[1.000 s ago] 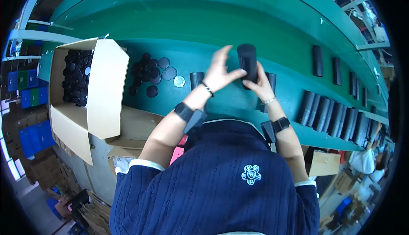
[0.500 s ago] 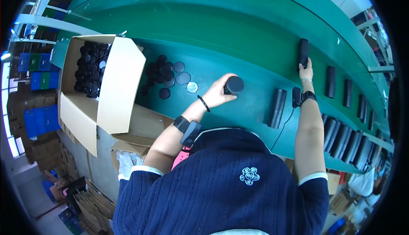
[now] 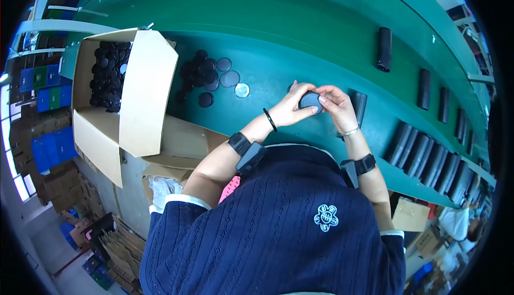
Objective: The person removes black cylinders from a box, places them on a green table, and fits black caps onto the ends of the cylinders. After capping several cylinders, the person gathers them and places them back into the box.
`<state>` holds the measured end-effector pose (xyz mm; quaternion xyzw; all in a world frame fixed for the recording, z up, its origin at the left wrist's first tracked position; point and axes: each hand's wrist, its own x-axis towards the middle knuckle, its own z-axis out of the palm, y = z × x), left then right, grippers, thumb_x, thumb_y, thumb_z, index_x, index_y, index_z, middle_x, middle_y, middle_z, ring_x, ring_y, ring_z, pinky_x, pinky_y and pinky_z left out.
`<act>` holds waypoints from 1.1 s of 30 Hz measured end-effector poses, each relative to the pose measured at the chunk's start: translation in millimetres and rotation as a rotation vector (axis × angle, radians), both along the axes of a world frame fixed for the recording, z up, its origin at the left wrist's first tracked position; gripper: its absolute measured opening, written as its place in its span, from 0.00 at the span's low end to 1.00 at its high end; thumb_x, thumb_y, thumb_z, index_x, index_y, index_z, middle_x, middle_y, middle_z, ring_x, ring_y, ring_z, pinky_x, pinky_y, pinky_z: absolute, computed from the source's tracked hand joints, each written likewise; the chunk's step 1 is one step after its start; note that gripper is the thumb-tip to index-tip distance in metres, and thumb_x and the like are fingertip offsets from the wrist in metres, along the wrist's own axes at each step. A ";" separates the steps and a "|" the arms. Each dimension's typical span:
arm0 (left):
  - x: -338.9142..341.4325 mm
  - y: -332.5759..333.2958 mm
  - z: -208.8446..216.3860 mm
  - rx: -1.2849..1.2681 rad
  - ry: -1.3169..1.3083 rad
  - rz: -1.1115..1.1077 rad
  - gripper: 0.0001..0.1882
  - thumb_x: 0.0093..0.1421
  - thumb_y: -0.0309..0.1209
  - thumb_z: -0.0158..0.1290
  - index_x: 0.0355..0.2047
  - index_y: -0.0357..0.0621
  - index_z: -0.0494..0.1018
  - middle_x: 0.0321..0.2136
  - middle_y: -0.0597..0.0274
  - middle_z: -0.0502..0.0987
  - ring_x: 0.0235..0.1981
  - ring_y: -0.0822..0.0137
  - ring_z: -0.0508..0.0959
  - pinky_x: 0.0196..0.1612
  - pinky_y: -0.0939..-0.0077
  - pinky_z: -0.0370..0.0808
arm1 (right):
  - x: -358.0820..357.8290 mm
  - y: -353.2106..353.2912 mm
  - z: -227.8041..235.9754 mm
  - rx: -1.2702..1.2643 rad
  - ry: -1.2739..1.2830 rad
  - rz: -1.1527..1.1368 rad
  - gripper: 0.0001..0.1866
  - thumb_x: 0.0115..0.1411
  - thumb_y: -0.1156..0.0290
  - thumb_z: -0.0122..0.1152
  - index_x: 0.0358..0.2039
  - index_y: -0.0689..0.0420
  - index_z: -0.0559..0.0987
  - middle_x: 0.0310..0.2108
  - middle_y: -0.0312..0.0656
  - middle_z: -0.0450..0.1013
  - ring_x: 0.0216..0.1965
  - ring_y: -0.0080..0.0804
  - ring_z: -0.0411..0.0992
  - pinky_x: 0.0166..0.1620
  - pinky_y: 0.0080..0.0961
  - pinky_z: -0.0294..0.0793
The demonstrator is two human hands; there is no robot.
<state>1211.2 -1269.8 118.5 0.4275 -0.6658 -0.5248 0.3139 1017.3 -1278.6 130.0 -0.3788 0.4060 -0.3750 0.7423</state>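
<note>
Both my hands meet over the middle of the bench around a black round lid (image 3: 310,101). My left hand (image 3: 292,107) is closed round its left side, with the thumb along the near edge. From the right, my right hand (image 3: 339,107) pinches the same rim with bent fingers. What lies under the lid is hidden by my hands. A dark ribbed cylinder (image 3: 360,106) lies on the bench just behind my right hand, partly covered by it. Left of my hands, several loose black lids (image 3: 206,75) lie in a heap, beside one silvery disc (image 3: 242,90).
An open cardboard box (image 3: 148,89) full of black lids stands at the left. Black cylinders (image 3: 384,48) lie spaced along the green conveyor belt (image 3: 300,38) beyond the bench. More dark cylinders (image 3: 400,144) lie in a row at the right.
My right hand has let go of the black cylinder on the belt and come back to the lid in my left hand. That cylinder stays on the belt. My left hand has moved slightly right.
</note>
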 end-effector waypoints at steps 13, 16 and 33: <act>2.5 -35.5 15.7 0.546 0.829 0.191 0.22 0.62 0.41 0.49 0.51 0.39 0.66 0.48 0.56 0.71 0.51 0.63 0.69 0.56 0.65 0.65 | -2.1 -1.1 -34.9 -0.484 0.367 0.143 0.47 0.48 0.65 0.70 0.65 0.55 0.55 0.57 0.39 0.62 0.55 0.32 0.62 0.57 0.32 0.61; -1.1 -44.3 7.0 0.522 0.720 0.586 0.31 0.63 0.53 0.44 0.58 0.45 0.59 0.58 0.55 0.61 0.60 0.62 0.58 0.61 0.53 0.52 | 0.5 -24.6 -43.4 -0.338 0.306 0.208 0.49 0.46 0.66 0.71 0.64 0.54 0.52 0.52 0.44 0.66 0.51 0.34 0.67 0.54 0.31 0.65; 30.2 -14.9 -45.4 0.764 0.448 0.544 0.11 0.61 0.32 0.50 0.44 0.45 0.71 0.39 0.62 0.75 0.39 0.69 0.74 0.40 0.75 0.71 | -167.1 -75.5 -89.3 -0.265 1.336 -0.088 0.41 0.48 0.48 0.68 0.51 0.68 0.67 0.41 0.57 0.73 0.41 0.39 0.74 0.43 0.30 0.73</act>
